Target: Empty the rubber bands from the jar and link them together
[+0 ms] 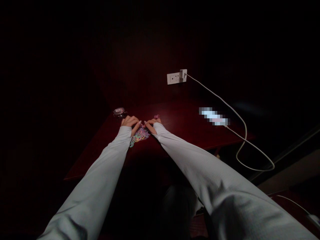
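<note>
Both my arms, in pale long sleeves, reach out over a dark red wooden table [180,133]. My left hand [131,122] rests with its fingers curled over a pile of small pastel elastic bands [139,136]. My right hand [151,125] is beside it, fingers drawn together in a pinch on one band at the pile's edge. The two hands almost touch over the pile. A small pink item [156,116] lies just behind my right hand.
A small round clear container [119,112] stands behind my left hand. A phone [214,116] lies to the right, its white cable [240,133] running to a charger in the wall socket [176,77]. The room is very dark.
</note>
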A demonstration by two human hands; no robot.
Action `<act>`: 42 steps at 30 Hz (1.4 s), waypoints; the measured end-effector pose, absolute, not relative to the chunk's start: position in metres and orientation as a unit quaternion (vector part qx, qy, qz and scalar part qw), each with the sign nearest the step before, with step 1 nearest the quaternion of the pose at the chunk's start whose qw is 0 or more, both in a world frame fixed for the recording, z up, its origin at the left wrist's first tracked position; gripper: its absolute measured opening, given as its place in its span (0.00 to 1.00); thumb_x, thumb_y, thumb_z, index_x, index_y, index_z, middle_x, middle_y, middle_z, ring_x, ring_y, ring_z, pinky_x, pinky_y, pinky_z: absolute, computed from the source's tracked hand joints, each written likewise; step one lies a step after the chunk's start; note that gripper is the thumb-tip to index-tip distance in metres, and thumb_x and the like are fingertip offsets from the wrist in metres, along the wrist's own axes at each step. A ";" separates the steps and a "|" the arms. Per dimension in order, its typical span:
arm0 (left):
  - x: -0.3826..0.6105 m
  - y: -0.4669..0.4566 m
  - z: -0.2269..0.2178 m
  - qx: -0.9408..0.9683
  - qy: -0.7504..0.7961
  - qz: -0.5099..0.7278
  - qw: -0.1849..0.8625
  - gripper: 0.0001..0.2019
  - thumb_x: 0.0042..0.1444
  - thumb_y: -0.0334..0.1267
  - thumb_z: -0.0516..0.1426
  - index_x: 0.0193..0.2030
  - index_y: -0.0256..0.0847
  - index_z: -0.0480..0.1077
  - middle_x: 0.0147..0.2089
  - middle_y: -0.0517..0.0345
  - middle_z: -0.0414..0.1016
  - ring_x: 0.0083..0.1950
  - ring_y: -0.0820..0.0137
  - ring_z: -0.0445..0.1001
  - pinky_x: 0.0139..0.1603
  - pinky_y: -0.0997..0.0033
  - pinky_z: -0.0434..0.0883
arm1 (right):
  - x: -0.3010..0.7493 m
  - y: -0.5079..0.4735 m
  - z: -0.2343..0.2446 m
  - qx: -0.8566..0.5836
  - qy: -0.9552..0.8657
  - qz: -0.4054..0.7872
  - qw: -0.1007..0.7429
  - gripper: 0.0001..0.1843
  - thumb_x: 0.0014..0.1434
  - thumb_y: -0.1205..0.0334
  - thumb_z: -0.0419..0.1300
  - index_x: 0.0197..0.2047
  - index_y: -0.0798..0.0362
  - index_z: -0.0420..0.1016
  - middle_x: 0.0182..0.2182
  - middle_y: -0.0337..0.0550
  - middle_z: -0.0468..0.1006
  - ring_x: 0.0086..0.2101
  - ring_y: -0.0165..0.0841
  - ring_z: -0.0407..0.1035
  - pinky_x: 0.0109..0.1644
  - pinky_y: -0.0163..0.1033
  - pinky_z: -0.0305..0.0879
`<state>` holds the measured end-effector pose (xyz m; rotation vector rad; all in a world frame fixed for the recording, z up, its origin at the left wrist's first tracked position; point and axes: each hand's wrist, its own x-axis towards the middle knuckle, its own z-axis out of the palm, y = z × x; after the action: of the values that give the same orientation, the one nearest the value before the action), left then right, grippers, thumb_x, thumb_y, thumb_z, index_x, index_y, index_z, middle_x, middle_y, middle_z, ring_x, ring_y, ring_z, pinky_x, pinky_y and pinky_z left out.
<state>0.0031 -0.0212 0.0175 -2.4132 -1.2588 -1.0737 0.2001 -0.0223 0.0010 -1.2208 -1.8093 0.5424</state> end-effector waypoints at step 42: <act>0.003 -0.024 0.019 -0.819 -0.432 -0.351 0.139 0.17 0.74 0.45 0.51 0.36 0.45 0.75 0.43 0.55 0.82 0.47 0.60 0.73 0.51 0.58 0.64 | 0.200 -0.023 0.000 -0.458 -0.730 0.210 0.462 0.17 0.73 0.53 0.61 0.34 0.47 0.85 0.39 0.41 0.82 0.49 0.39 0.66 0.62 0.44 0.56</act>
<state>0.0028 -0.0238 0.0190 -2.3680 -1.2471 -1.0133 0.1999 -0.0226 0.0004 -1.1255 -1.7964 0.5167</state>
